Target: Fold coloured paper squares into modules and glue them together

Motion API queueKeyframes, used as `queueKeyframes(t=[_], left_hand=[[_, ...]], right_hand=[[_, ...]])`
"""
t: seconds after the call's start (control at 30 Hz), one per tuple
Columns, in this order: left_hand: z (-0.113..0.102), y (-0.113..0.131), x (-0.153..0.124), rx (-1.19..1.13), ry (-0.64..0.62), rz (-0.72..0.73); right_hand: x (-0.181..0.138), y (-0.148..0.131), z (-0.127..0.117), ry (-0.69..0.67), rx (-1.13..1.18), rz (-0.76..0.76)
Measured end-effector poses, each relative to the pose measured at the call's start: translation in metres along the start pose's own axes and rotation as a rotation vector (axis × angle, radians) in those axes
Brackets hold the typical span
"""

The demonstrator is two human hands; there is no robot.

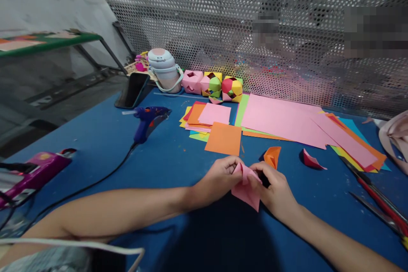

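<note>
A pink sheet of paper [247, 193], partly folded, is held between both hands above the blue table. My left hand [219, 176] pinches its upper left side, and my right hand [276, 189] grips its right edge with thumb and fingers. Just beyond my right hand lies a folded orange paper piece [273, 156]. Further right rests a folded red-pink paper piece [312, 160]. An orange paper square [225, 139] lies past my left hand, by a stack of coloured squares [215, 113].
At left are a blue glue gun [147, 122], its cord, and a purple power strip [44, 163]. A phone [133, 90], a white jug [164, 72] and folded paper cubes [193, 82] stand at the back. Large pink sheets [283, 117] and scissors [379, 210] lie right.
</note>
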State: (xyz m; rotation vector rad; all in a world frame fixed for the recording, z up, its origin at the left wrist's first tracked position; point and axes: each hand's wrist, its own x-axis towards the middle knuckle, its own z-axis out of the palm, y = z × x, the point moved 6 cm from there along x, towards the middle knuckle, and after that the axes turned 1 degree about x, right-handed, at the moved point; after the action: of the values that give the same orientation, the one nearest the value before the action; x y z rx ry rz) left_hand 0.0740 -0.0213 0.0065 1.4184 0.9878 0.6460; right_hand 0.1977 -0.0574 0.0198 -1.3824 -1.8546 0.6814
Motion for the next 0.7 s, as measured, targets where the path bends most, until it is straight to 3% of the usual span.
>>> queueKeyframes(t=[0.27, 0.5, 0.7], left_hand=[[0.0008, -0.0002, 0.0002, -0.057, -0.038, 0.000], [0.0050, 0.0039, -0.0036, -0.164, -0.165, -0.011], [0.0041, 0.0067, -0.0033, -0.082, -0.146, 0.036]], right_hand=[[0.0047, 0.0030, -0.0007, -0.048, 0.154, 0.131], [0.0024, 0.0090, -0.0012, -0.037, 0.106, 0.145], [0.0017, 0.0079, -0.0022, -0.048, 0.101, 0.127]])
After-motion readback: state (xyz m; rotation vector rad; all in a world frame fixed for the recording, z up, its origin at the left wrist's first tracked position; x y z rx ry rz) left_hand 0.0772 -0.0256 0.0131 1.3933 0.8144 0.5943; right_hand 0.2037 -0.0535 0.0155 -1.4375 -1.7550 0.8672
